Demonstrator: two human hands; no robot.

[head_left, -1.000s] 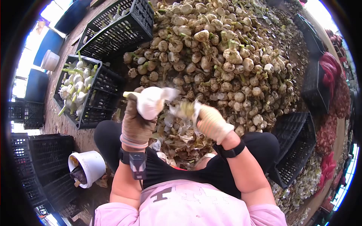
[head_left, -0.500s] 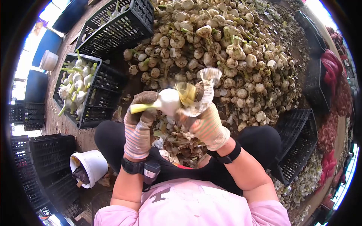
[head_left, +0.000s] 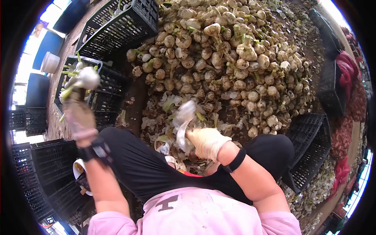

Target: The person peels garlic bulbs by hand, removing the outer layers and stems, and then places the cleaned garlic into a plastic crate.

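Observation:
My left hand (head_left: 80, 115), in a soiled striped glove and blurred by motion, is closed on a white garlic bulb (head_left: 89, 77) with a short stem. The bulb is over the black crate (head_left: 111, 90) on the left, where other trimmed garlic bulbs lie partly hidden behind it. In front of my body my right hand (head_left: 207, 144), gloved too, is closed on a pale, blurred strip of garlic skin (head_left: 182, 131). Loose peelings (head_left: 154, 115) lie on the floor beneath that hand.
A large heap of unpeeled garlic (head_left: 219, 51) spreads in front. Another black crate (head_left: 121, 31) stands at the upper left, and a tilted one (head_left: 307, 150) by my right knee. A white bucket (head_left: 78, 168) stands left, beside stacked black crates (head_left: 51, 168). Red net sacks (head_left: 344, 137) line the right.
My left hand has carried the garlic bulb left, from in front of my body to over the crate. My right hand has dropped lower and nearer to me, with the skin in it.

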